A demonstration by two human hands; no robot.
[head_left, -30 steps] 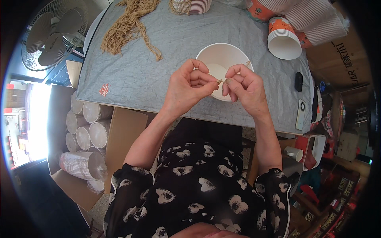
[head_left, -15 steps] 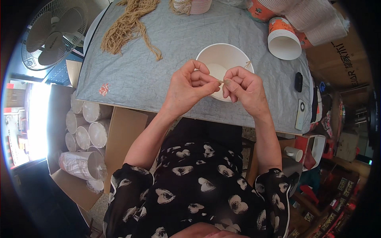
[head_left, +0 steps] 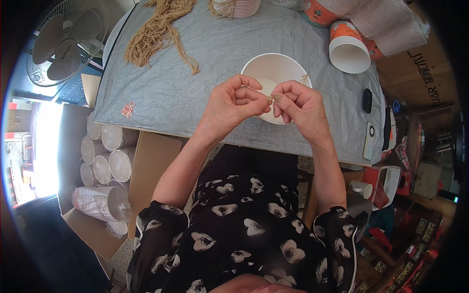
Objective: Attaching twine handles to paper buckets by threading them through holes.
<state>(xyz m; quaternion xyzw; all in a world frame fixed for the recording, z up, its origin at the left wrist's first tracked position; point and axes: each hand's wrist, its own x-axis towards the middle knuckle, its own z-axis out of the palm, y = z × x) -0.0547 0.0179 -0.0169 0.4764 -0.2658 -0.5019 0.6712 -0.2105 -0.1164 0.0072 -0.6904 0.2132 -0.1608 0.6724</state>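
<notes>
A white paper bucket [head_left: 254, 66] stands on the table with its open mouth toward me. Over its near side, my left hand [head_left: 237, 105] and my right hand [head_left: 300, 107] meet, fingertips almost touching. Both are closed in a pinch on a tiny bit of tan cord [head_left: 270, 98], mostly hidden by the thumbs and fingers. Another short piece of the same cord [head_left: 305, 78] pokes out at the bucket's right rim.
A bundle of tan cords [head_left: 156, 36] lies at the far left. Stacked paper buckets [head_left: 349, 53] lie far right. A black object [head_left: 367, 101] and a phone [head_left: 370, 140] rest near the right edge. A carton [head_left: 154, 161] of wrapped buckets stands left, below the table; a fan [head_left: 66, 49] stands beyond.
My right fingers have shifted slightly left and up, closer to the left fingertips. The bucket and everything else look unmoved.
</notes>
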